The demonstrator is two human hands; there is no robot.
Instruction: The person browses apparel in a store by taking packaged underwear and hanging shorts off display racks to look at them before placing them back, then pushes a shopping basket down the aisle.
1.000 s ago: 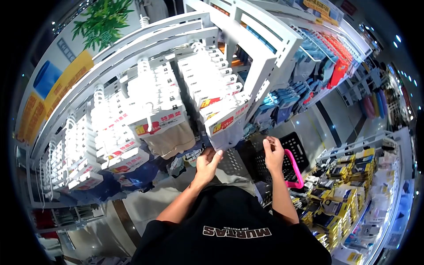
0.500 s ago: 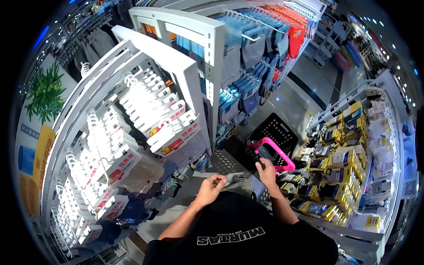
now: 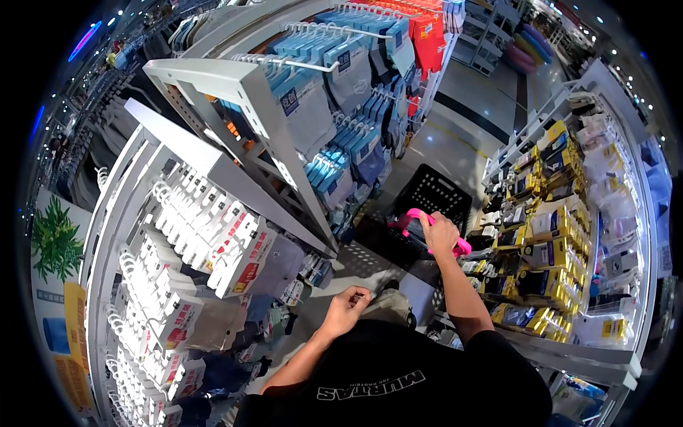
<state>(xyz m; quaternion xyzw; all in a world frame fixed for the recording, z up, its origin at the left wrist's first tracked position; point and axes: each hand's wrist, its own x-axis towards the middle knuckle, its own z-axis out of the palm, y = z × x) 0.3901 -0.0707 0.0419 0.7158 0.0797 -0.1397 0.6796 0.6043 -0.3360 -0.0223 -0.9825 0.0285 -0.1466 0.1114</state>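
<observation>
A black shopping basket point(image 3: 445, 183) with perforated sides is in front of me, low between the racks. Across its top stands a pink handle point(image 3: 413, 217), and my right hand point(image 3: 440, 233) is wrapped round it. My left hand point(image 3: 346, 309) hovers before my waist, to the left of the basket, with its fingers curled together. Whether anything small is between those fingertips cannot be made out. Dark contents inside the basket are too shaded to name.
White-carded packs point(image 3: 242, 249) hang on a rack close by on the left. Blue-carded packs point(image 3: 348, 60) and red packs point(image 3: 427, 43) hang farther ahead. Yellow-carded packs point(image 3: 548, 242) line the right shelf. Tiled floor point(image 3: 455, 146) runs between the racks.
My right hand has moved forward from beside the pink handle and closed round it. My left hand stays curled near my waist. The view has shifted, with the racks sliding left.
</observation>
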